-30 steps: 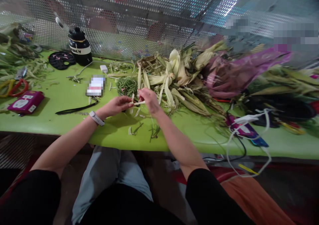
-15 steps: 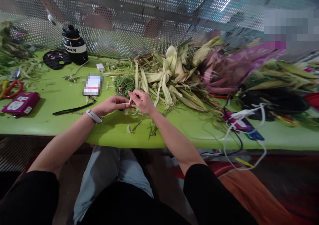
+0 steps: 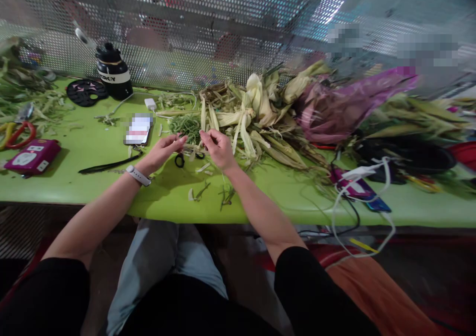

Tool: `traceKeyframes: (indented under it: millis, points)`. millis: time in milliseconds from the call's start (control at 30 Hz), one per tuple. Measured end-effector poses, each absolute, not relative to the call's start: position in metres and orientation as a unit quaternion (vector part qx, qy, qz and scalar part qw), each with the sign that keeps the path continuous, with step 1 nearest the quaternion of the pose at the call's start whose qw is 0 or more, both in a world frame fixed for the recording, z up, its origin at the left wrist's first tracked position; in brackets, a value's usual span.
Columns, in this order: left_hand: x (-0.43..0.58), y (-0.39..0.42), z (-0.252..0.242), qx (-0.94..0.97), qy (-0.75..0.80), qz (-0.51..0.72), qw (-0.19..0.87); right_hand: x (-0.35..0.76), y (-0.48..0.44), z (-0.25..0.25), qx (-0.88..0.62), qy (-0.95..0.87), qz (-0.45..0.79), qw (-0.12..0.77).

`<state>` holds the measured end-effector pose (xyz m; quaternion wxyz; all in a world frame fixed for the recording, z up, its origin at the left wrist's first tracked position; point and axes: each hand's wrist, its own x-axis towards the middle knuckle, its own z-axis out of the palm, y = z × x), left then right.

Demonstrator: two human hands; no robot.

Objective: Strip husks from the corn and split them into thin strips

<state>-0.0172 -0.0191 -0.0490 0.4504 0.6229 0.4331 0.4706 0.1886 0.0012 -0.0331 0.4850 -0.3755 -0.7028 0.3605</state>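
Note:
My left hand [image 3: 165,150] is over the green table [image 3: 167,197], its thumb and fingers pressed together in a pinch. A gap to the right, my right hand [image 3: 219,151] is closed with thumb against curled index finger. Whatever either hand holds is too small to make out. Between and below them lie black-handled scissors [image 3: 179,160], partly hidden, and a few pale husk scraps [image 3: 203,168]. Just behind the hands is a heap of thin green strips [image 3: 186,125]. Beyond my right hand spreads a big pile of pale corn husks [image 3: 260,105].
At the left are a phone [image 3: 139,128], a black strap [image 3: 109,164], a magenta box [image 3: 32,156], orange-handled scissors [image 3: 21,134] and a black bottle [image 3: 113,73]. To the right are a purple plastic bag [image 3: 327,108] and a tangled white cable [image 3: 335,209]. Perforated metal [image 3: 178,43] stands behind.
My hands have drawn apart from where they met over a pale strip. The black scissor handles between them now show more fully.

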Motion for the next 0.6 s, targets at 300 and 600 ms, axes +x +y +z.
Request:
traceKeyframes:
  millis: [300, 600]
  points:
    - [-0.014, -0.026, -0.038, 0.649, 0.404, 0.466, 0.446, 0.191, 0.009, -0.033, -0.342, -0.683, 0.51, 0.395]
    - [-0.013, -0.021, -0.044, 0.644, 0.387, 0.459, 0.474, 0.18, 0.006, -0.044, -0.352, -0.656, 0.567, 0.353]
